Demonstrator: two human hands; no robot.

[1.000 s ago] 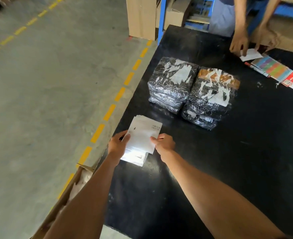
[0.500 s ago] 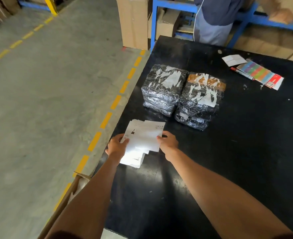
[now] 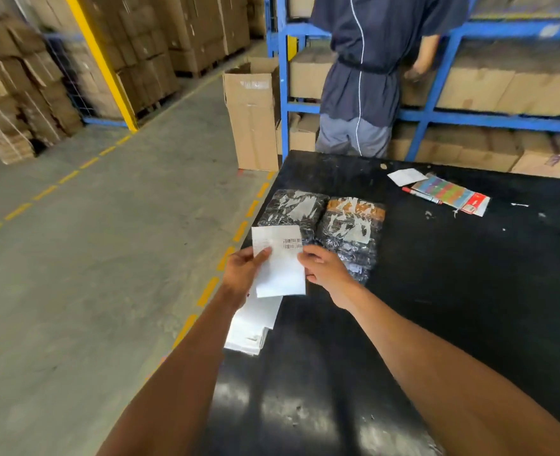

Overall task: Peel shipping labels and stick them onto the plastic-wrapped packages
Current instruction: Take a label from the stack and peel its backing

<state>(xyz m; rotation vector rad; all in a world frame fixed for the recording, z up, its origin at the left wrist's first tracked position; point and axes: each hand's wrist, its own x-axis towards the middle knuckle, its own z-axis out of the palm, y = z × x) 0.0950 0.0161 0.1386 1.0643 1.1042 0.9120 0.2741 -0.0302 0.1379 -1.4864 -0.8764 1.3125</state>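
I hold one white shipping label (image 3: 280, 263) with a barcode up off the black table (image 3: 453, 291). My left hand (image 3: 244, 271) pinches its left edge and my right hand (image 3: 324, 268) pinches its right edge. Below it a stack of white labels (image 3: 255, 327) lies at the table's left edge. Just beyond the held label stand two piles of plastic-wrapped packages, a dark one (image 3: 291, 209) and one with an orange top (image 3: 352, 225), side by side.
A person in dark blue (image 3: 364, 77) stands at the table's far end, facing blue shelving (image 3: 436, 116) full of cartons. A white slip (image 3: 407, 176), a red pen (image 3: 421, 195) and a coloured sheet (image 3: 449, 194) lie at the far right. An open carton (image 3: 253, 116) stands on the floor.
Both hands have lifted one label off the stack and raised it toward the packages. The view has tilted upward. The other person has turned from the table to the shelving.
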